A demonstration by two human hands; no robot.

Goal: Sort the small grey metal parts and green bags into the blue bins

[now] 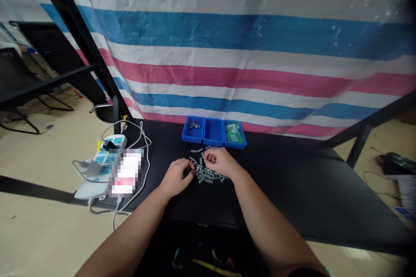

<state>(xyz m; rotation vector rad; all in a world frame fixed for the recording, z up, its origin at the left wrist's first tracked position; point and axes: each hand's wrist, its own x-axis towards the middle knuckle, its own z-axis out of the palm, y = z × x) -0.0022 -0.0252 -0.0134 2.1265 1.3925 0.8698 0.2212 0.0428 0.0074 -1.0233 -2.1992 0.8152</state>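
Observation:
A loose pile of small grey metal cylinders (208, 176) lies on the black table between my two hands. My left hand (178, 176) rests at the pile's left edge, its fingers curled and the thumb close to the nearest pieces. Over the back right of the pile is my right hand (223, 162), fingers bent in toward the palm. Whatever either hand holds is too small or too hidden to name. Just behind the pile, three blue bins stand in a row: a left bin (184, 138) with small shiny metal parts, a middle bin (213, 142), and a right bin (236, 145) with green-and-white packets.
On the left of the black table (276, 207) lie a white power strip (112, 143), a phone with a blurred-out screen (125, 175) and white cables (148, 156). A striped sheet (227, 30) hangs behind the bins. Dark frame bars (352, 145) rise at both sides.

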